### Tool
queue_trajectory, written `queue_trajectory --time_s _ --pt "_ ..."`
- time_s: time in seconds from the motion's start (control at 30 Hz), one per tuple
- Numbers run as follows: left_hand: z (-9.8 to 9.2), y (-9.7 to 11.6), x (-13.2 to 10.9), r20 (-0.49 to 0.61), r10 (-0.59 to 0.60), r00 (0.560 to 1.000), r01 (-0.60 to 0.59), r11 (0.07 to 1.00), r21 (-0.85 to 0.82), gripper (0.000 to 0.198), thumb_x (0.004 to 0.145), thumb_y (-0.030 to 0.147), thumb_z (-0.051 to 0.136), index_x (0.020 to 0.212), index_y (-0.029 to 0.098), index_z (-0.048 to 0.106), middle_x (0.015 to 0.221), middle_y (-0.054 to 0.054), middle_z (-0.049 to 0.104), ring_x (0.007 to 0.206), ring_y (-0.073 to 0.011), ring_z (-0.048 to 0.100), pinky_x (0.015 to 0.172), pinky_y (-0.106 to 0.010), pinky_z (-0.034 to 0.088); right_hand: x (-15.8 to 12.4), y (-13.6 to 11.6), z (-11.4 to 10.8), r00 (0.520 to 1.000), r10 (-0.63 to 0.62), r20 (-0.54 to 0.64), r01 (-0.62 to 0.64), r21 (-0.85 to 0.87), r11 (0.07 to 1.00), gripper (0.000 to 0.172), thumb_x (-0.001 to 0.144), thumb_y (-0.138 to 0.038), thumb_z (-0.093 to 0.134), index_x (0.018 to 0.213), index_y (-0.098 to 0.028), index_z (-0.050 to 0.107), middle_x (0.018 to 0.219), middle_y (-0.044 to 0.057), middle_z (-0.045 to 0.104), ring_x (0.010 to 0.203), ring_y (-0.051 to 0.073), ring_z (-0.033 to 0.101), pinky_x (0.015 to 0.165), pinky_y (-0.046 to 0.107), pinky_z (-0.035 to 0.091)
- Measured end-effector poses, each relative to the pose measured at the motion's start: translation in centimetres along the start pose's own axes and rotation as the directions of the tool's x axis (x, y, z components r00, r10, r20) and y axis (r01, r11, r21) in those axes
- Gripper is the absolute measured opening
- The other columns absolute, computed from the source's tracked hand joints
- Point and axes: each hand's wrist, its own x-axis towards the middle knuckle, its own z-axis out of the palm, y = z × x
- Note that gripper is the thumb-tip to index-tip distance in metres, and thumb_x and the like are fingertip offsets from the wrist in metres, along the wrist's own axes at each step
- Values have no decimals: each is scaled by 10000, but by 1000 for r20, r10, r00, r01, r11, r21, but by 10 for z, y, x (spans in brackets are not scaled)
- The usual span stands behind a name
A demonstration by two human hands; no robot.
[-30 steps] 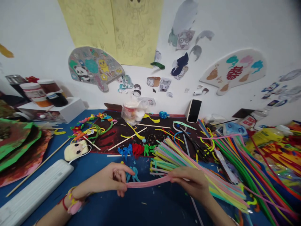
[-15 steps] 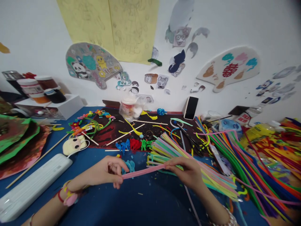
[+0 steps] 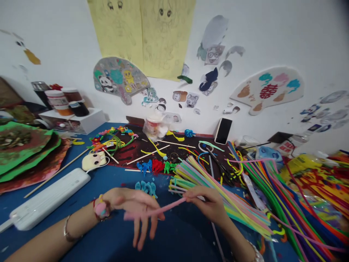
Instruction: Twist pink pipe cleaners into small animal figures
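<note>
The pastel bundle [image 3: 225,190] lies just beside your right hand [image 3: 207,204]; a low sweep could scatter it. Your left hand [image 3: 133,202] spreads open, gripping nothing. Pinched by the right at one end only, the pink strand [image 3: 169,207] crossing your left could drop if that pinch loosens.

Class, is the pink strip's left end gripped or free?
Free: the left hand is open and spread, not closed around the pink strip. Only the right hand pinches it.
</note>
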Motion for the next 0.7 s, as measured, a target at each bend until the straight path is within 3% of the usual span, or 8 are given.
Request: queue_trajectory --time_s 0.03,0.1,0.2,0.27,0.4,0.5,0.6,0.7 --pt "-2 3 1 164 -71 984 75 997 -20 872 428 762 626 1002 105 655 791 -176 668 587 -324 646 499 -401 501 0 1 0 1000 -12 -12 13 12 1000 147 759 -92 637 833 -217 665 757 11 716 730 153 682 674 257 563" --pt "-5 8 5 311 -140 940 156 987 -26 844 433 716 671 1026 116 648 863 -174 668 680 -342 652 568 -411 509 -1 2 0 999 -36 -28 36 33 999 178 757 -76 633 857 -221 658 776 12 716 733 154 681 676 262 564" --pt "-2 5 17 163 -107 981 122 989 -88 674 695 711 459 1051 165 629 927 -120 655 785 -289 650 706 -393 493 -3 3 3 998 -58 0 58 16 998 181 778 -77 607 879 -221 650 803 21 716 754 156 679 689 265 563" --pt "4 -5 27 111 -100 989 114 985 -132 471 791 566 483 1034 186 620 896 -87 651 761 -239 654 711 -354 492 -4 3 6 996 -78 48 80 -41 996 168 801 -89 581 891 -217 645 816 25 716 771 150 677 703 253 557" --pt "9 -31 39 86 -138 987 152 970 -190 316 823 456 510 917 170 607 689 -35 611 481 -150 600 469 -258 487 -5 5 13 979 -140 148 166 -179 970 201 834 -84 528 963 -207 622 877 30 706 833 134 660 753 236 537" --pt "3 -43 39 -52 -117 992 105 977 -186 317 848 458 469 886 164 581 549 40 488 290 -51 391 285 -156 316 -2 12 5 986 -122 117 157 -360 920 193 835 -96 518 964 -199 616 903 36 692 875 143 642 793 253 518" --pt "-3 -44 35 -165 -82 983 53 983 -173 295 870 454 441 921 184 547 508 93 341 286 -11 175 271 -142 138 -1 31 -26 995 -39 -88 -29 -664 748 175 841 -146 487 956 -181 615 927 64 671 900 176 619 835 313 484" --pt "-3 -39 33 -222 -80 972 38 981 -188 269 875 441 429 931 196 527 535 96 279 341 -22 117 305 -160 93 -7 61 -73 944 145 -297 -330 -822 464 232 836 -207 450 993 -148 609 995 110 646 943 229 588 874 380 440"
